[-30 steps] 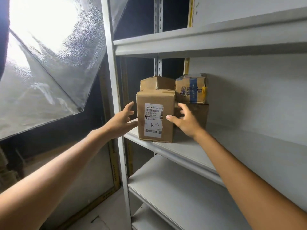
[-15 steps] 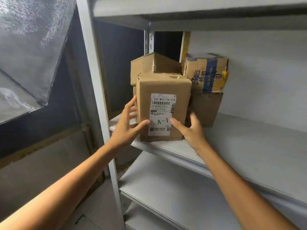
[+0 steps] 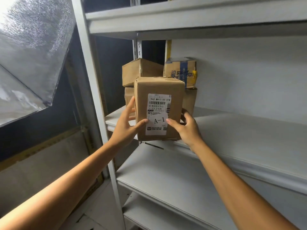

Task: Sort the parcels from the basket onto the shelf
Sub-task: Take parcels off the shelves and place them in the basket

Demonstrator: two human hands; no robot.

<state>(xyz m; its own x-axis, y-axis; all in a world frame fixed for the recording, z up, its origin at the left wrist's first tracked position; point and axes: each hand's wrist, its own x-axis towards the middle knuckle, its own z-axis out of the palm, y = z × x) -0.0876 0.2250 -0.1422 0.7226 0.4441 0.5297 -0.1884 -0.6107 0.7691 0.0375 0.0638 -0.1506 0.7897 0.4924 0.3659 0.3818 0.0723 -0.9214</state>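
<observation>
Mid-frame, the labelled parcel (image 3: pixel 157 90) covers most of two lower boxes. Only a strip of one box (image 3: pixel 129 95) shows at its left, and a slab of the other box (image 3: pixel 190 102) at its right. The right hand (image 3: pixel 186 130) grips the parcel, its fingers (image 3: pixel 186 113) curling out of sight round the right side. The small print on the label (image 3: pixel 158 113) is too fine to read. Whether the parcel's base touches the shelf (image 3: pixel 240 130) cannot be told. The left forearm (image 3: pixel 66 188) and right forearm (image 3: pixel 240 188) run off the lower edge, and the shelf is cut off at the right edge.
</observation>
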